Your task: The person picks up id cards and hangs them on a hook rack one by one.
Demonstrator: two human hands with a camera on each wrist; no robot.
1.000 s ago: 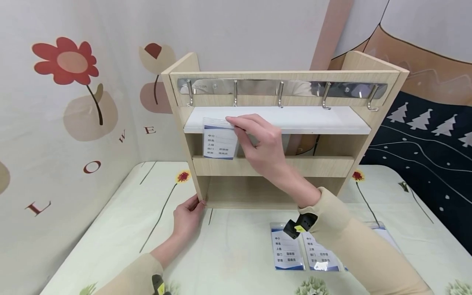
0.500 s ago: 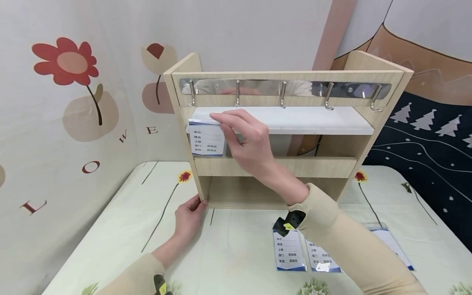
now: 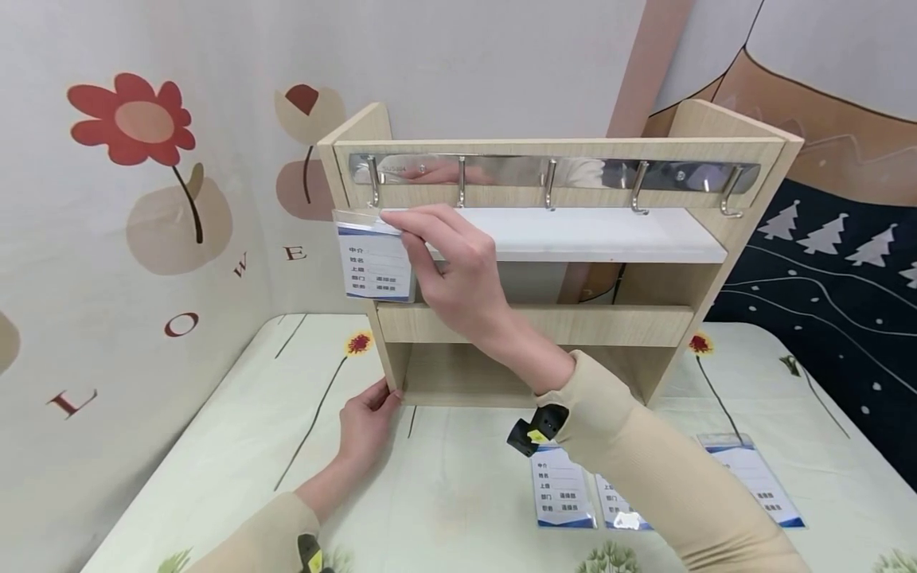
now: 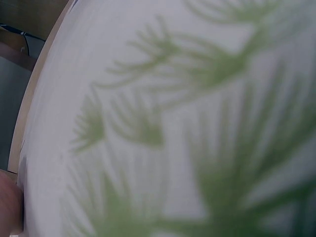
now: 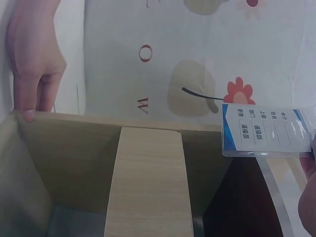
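Note:
My right hand (image 3: pixel 464 267) pinches a clear-sleeved name badge (image 3: pixel 376 263) by its top right corner. The badge hangs in front of the left side panel of a wooden shelf rack (image 3: pixel 533 325), just below the leftmost metal hook (image 3: pixel 373 181), and appears apart from it. In the right wrist view the same badge (image 5: pixel 264 131) shows its printed face, with part of the right hand (image 5: pixel 308 197) at the edge. My left hand (image 3: pixel 367 434) grips the rack's lower left front edge, thumb and fingers on either side, as the right wrist view shows.
A metal strip (image 3: pixel 494 169) with several hooks runs along the rack's top. Below it lies a white shelf board (image 3: pixel 573 231). On the flowered tablecloth (image 3: pixel 444 493) lie more badges: one badge (image 3: pixel 562 489) partly under the right arm, another badge (image 3: pixel 759 481) farther right.
My right hand has carried the badge leftward and slightly up, from in front of the white board to the rack's left edge. The left hand still grips the rack's lower corner.

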